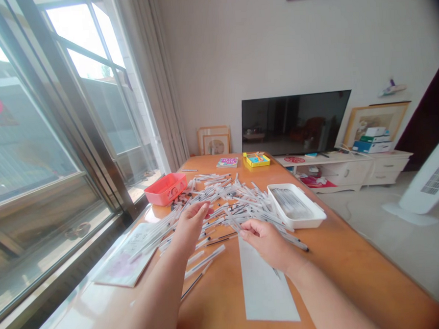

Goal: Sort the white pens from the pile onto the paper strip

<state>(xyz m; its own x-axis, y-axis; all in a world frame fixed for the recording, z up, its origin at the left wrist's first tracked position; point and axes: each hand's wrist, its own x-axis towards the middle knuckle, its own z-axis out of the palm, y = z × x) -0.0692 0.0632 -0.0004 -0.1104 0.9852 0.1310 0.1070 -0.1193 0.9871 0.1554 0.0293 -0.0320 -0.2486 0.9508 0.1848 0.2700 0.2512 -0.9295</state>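
Observation:
A big pile of clear pens (229,201) lies across an orange-brown table (358,275). My left hand (191,225) hovers over the near left side of the pile, fingers together and stretched toward the pens, nothing clearly held. My right hand (263,238) is curled at the pile's near edge, its fingers pinched on a pen (235,226). A white sheet of paper (264,285) lies under my right wrist. Right of the pile stands a white tray (297,207) holding more pens.
A pink tray (165,188) sits at the pile's far left. A booklet (127,260) lies at the near left by the window. A yellow box (256,159) and a small book (227,162) are at the far end. A TV (294,123) stands beyond.

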